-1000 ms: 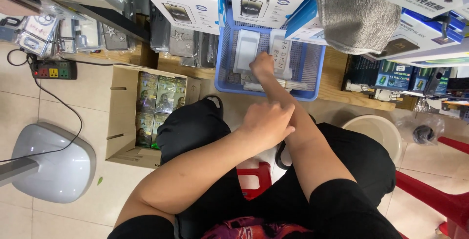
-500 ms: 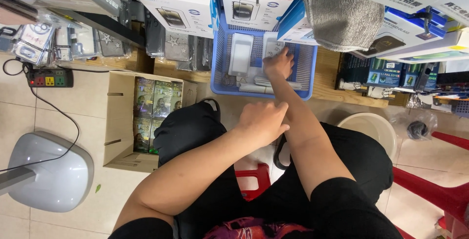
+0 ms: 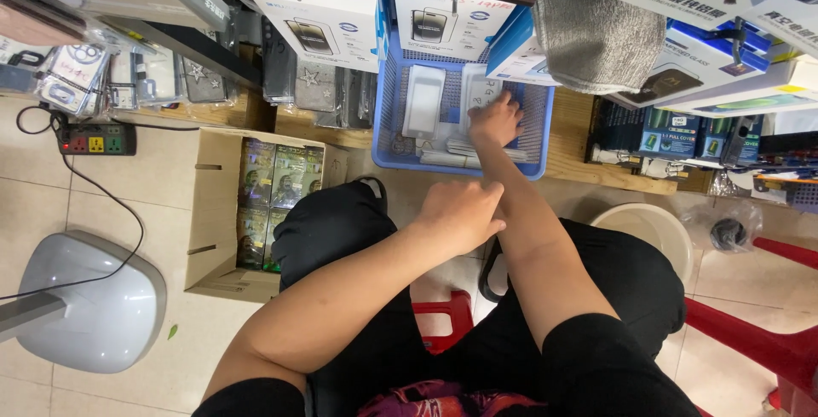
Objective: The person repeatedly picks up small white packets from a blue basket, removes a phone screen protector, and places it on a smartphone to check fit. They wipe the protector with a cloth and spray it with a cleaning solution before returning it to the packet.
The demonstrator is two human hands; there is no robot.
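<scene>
The right hand (image 3: pixel 494 119) reaches into a blue plastic basket (image 3: pixel 388 102) with mesh-like slotted walls, which sits on the wooden ledge (image 3: pixel 579 140) straight ahead of the knees. Its fingers are spread and lie on a flat white packet (image 3: pixel 479 89) inside; whether they pinch it or only press on it cannot be made out, so the grip there is unclear. Beside that packet stands a taller white carton (image 3: pixel 423 102) with rounded corners, and thin white sleeves (image 3: pixel 460 155) lie stacked along the basket's near wall, partly hidden under the wrist.

The left hand (image 3: pixel 460 212) rests loosely curled against the right forearm, holding nothing.

Outward, glossy white boxes (image 3: pixel 319 17) lean over the basket's far rim, cut off by the top edge. A grey knitted cloth (image 3: pixel 596 29) hangs to the right. On the tiled floor at left, an open brown cardboard box (image 3: pixel 213 212) holds shiny green packs (image 3: pixel 277 178) in rows. Further left lie a black power strip (image 3: pixel 96 139) and a smooth grey rounded base (image 3: pixel 94 306). A red plastic stool (image 3: pixel 447 319) shows only between the black-clad legs.
</scene>
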